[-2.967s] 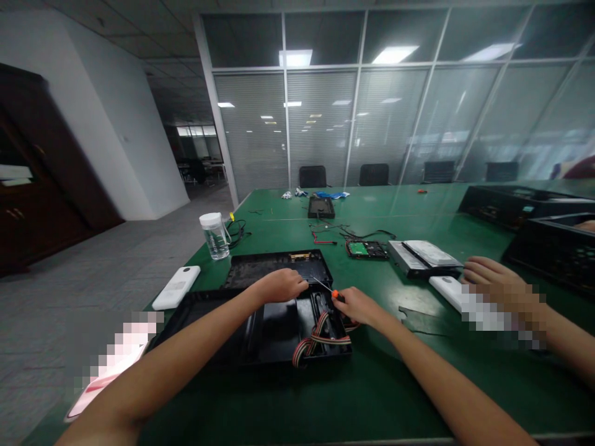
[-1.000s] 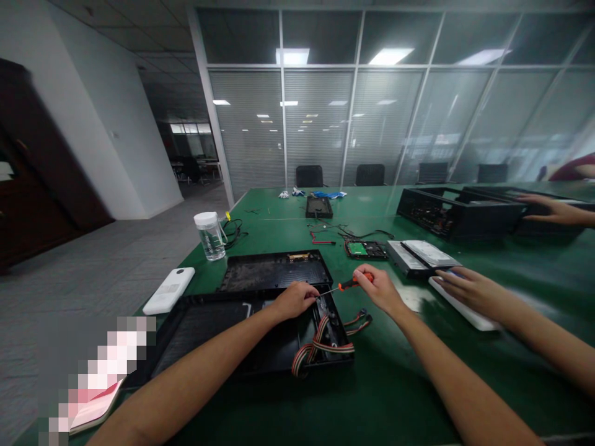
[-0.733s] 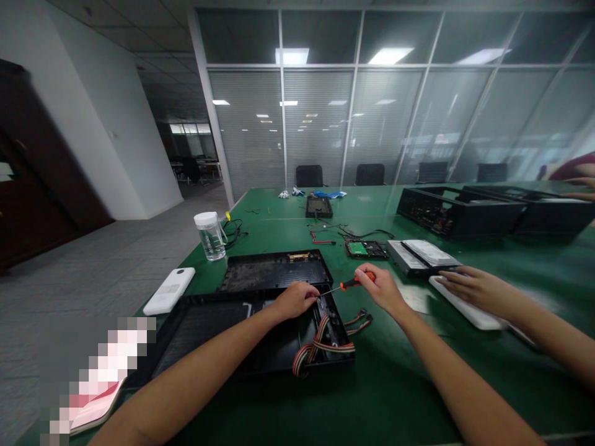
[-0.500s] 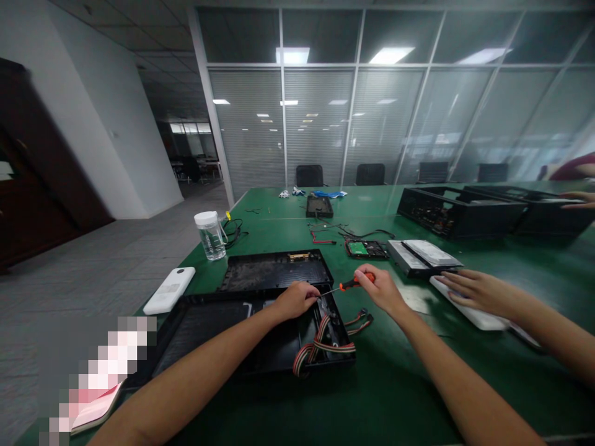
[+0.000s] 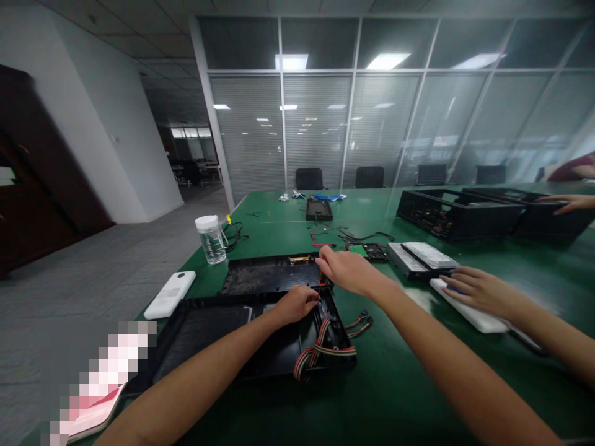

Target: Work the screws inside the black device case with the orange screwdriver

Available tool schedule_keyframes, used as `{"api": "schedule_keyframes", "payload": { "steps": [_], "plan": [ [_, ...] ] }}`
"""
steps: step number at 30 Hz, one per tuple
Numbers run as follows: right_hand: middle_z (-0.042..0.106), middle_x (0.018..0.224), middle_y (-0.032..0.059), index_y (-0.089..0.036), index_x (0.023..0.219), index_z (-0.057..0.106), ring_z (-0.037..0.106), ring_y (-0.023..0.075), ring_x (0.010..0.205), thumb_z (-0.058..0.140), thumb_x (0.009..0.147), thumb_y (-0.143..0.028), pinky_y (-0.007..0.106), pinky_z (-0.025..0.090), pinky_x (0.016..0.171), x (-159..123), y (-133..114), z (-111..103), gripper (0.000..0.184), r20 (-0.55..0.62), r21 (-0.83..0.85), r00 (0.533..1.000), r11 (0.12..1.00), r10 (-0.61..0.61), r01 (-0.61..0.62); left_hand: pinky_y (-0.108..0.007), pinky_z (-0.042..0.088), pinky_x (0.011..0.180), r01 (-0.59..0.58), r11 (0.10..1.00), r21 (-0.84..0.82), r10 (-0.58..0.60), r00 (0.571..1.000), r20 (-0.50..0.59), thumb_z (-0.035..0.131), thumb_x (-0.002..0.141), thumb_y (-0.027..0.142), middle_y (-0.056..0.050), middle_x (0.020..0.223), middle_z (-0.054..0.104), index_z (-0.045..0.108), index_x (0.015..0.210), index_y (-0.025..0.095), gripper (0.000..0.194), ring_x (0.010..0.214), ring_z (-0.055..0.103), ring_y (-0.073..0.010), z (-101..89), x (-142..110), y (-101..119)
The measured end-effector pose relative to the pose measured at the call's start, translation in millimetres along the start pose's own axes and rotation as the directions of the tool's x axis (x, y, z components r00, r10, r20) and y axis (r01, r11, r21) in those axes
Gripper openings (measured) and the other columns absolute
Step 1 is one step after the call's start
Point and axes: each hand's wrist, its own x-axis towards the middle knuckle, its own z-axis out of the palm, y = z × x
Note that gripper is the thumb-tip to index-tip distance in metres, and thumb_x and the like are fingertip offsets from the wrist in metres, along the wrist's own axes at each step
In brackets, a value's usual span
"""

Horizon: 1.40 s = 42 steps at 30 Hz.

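Note:
My right hand (image 5: 346,269) is closed round the handle of a screwdriver (image 5: 322,281). Its orange and black handle shows only in part below my fingers, and it points down at the corner of a black metal panel (image 5: 199,328). My left hand (image 5: 296,303) rests at that same corner with thumb and fingertips pinched; whatever they hold is hidden. Striped red, white and black wires (image 5: 320,341) loop over the panel's right end. Behind it lies a second black panel (image 5: 264,276) with a gold-coloured strip on it.
Another person's hand (image 5: 483,294) lies over a white device (image 5: 465,310) on the right. Beside it are silver drives (image 5: 423,257) and a circuit board (image 5: 374,251). Black computer cases (image 5: 458,214) stand farther back. A water bottle (image 5: 211,240) and a white power bank (image 5: 170,295) sit left.
My right hand has moved left and turned the screwdriver from slanting to more upright over the panel corner. My left hand stays about where it was. A co-worker's hand at the right shifted slightly.

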Motion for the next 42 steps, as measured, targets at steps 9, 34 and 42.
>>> {"api": "schedule_keyframes", "payload": {
  "steps": [9,34,42],
  "plan": [
    [0.067,0.083,0.0122,-0.017,0.095,0.062,0.063,0.0235,0.077,0.020,0.091,-0.051,0.031,0.040,0.066,4.2,8.9,1.9,0.055,0.044,0.040,0.997,0.998,0.057,-0.058,-0.023,0.043,0.072,-0.006,1.000,-0.004,0.006,1.000,-0.019,0.054,0.078,0.013,-0.003,0.081,0.066,0.065,0.088,0.016,0.015,0.075,0.059,-0.0148,4.0,0.4,-1.5],
    [0.065,0.090,0.0109,-0.016,0.101,0.056,0.060,0.0222,0.081,0.033,0.088,-0.046,0.029,0.036,0.067,-0.3,12.3,-1.5,0.040,0.168,0.078,0.981,0.991,0.094,-0.109,-0.022,0.042,0.072,0.016,1.000,0.023,-0.016,1.000,0.014,0.053,0.078,0.013,-0.003,0.079,0.065,0.065,0.085,0.015,0.014,0.074,0.058,-0.0142,-0.2,0.7,5.2],
    [0.064,0.085,0.0086,-0.018,0.096,0.057,0.060,0.0212,0.078,0.043,0.083,-0.049,0.028,0.036,0.065,0.9,16.5,0.7,0.037,0.144,0.106,0.989,0.993,0.029,-0.045,-0.022,0.042,0.072,0.010,1.000,0.013,-0.010,1.000,0.005,0.053,0.077,0.013,-0.003,0.079,0.065,0.066,0.086,0.015,0.016,0.073,0.058,-0.0144,-0.2,0.7,4.5]
  ]
}}
